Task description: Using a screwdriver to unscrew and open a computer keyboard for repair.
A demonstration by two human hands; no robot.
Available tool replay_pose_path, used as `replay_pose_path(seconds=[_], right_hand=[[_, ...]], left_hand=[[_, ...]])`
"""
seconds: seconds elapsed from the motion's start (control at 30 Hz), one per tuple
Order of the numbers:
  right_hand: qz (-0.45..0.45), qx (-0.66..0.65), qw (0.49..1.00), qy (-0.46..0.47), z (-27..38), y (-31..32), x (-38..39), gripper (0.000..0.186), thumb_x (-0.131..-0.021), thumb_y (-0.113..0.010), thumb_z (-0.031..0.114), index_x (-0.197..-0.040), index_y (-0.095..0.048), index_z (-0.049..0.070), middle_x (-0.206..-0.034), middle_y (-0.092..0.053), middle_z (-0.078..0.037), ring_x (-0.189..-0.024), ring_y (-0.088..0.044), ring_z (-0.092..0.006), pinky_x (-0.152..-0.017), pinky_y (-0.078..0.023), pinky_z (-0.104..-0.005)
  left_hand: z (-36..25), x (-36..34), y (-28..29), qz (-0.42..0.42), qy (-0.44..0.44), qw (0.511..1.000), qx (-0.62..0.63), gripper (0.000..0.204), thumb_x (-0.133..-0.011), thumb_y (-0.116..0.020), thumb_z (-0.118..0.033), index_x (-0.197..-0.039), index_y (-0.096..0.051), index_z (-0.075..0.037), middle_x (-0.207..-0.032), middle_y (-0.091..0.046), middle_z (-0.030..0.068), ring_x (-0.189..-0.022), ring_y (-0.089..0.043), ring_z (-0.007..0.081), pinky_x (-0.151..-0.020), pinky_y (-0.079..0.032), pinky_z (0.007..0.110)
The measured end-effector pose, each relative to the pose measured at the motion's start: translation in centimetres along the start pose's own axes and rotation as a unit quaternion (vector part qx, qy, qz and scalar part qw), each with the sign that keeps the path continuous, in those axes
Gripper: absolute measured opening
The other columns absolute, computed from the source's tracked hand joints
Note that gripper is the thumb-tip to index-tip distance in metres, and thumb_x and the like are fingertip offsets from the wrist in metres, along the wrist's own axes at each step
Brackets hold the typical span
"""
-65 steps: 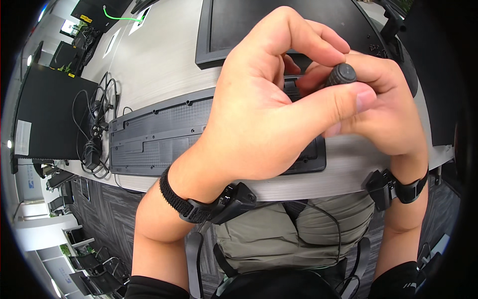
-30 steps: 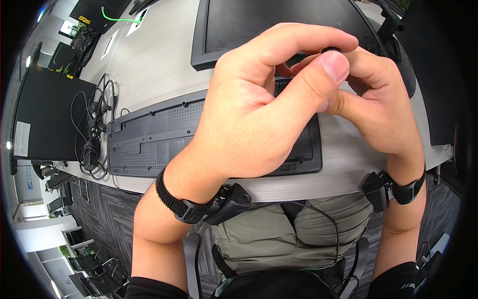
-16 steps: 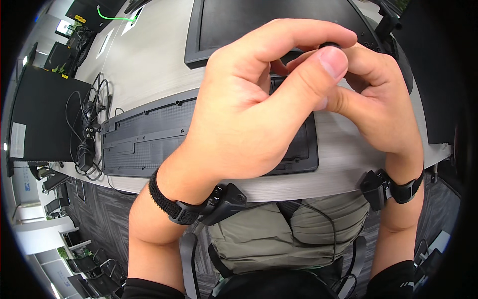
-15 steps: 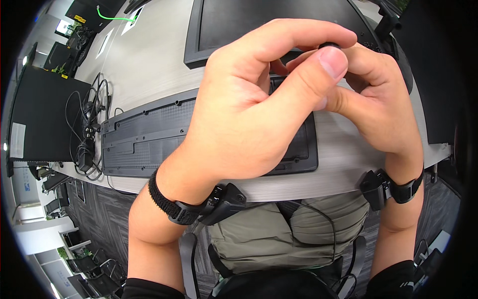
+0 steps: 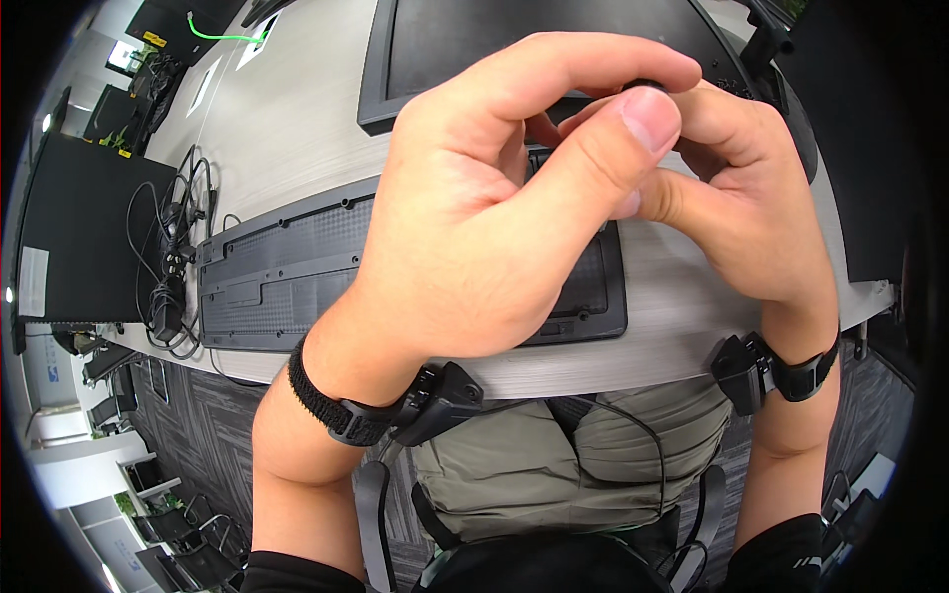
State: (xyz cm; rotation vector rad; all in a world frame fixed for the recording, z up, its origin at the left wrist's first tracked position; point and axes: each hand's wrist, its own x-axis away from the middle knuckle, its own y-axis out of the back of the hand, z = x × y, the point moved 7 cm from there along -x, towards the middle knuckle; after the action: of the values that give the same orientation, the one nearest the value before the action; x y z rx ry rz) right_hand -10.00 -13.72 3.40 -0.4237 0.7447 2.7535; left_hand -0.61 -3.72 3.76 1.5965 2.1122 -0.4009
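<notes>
My left hand [image 5: 484, 222] is raised over the desk, its thumb and forefinger pinching a small black piece [image 5: 645, 85]. Only a sliver of that piece shows, so its kind is unclear. Close against it, my right hand [image 5: 756, 208] has thumb and fingers drawn together; whatever sits between them is hidden behind the left thumb. Below the hands lies a long black plastic keyboard shell [image 5: 287, 259] with screw posts and ribbed panels, partly covered by my left hand and wrist.
Behind the hands is a large black framed panel [image 5: 445, 54]. Tangled black cables [image 5: 170, 257] and an adapter lie at the desk's left, beside a black partition [image 5: 89, 227]. A green cable [image 5: 213, 37] is farther back. Both wrists wear strapped black devices [image 5: 440, 400].
Both hands have shifted very slightly left in the picture, as has the whole scene. The pinch of the left hand on the small black piece stays the same.
</notes>
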Motion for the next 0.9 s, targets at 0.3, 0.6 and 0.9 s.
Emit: replay_pose_path(seconds=[0.3, 0.6, 0.9], right_hand=[[-0.006, -0.024, 1.0, -0.012, -0.28, -0.11, 0.12, 0.042, -0.087, -0.084, 0.012, -0.123, -0.07, -0.003, -0.116, -0.073, -0.009, -0.109, -0.067, -0.018, -0.098, -0.052, -0.0327], [0.022, -0.008, 1.0, -0.019, -0.2, -0.04, 0.09, 0.045, -0.084, -0.086, 0.009, -0.124, -0.069, -0.002, -0.116, -0.073, -0.008, -0.109, -0.067, -0.0173, -0.097, -0.052, -0.0325], [0.007, 0.042, 0.999, 0.022, 0.39, 0.04, 0.26, 0.049, -0.079, -0.089, 0.006, -0.123, -0.07, -0.002, -0.112, -0.073, -0.007, -0.105, -0.068, -0.017, -0.096, -0.052, -0.0321]], left_hand=[[-0.23, 0.0, 0.17, 0.001, -0.009, 1.0, -0.028, 0.033, -0.108, -0.056, -0.016, -0.132, -0.065, 0.005, -0.123, -0.071, 0.0182, -0.105, -0.069, 0.0203, -0.095, -0.054, 0.034], [-0.3, 0.02, 0.05, 0.008, -0.01, 1.0, -0.023, 0.031, -0.107, -0.056, -0.014, -0.129, -0.065, 0.006, -0.122, -0.071, 0.0183, -0.099, -0.068, 0.0205, -0.091, -0.054, 0.035], [-0.95, -0.01, 0.31, 0.032, -0.037, 0.998, -0.026, 0.029, -0.102, -0.058, -0.013, -0.121, -0.067, 0.008, -0.13, -0.065, 0.0226, -0.097, -0.067, 0.023, -0.091, -0.053, 0.037]])
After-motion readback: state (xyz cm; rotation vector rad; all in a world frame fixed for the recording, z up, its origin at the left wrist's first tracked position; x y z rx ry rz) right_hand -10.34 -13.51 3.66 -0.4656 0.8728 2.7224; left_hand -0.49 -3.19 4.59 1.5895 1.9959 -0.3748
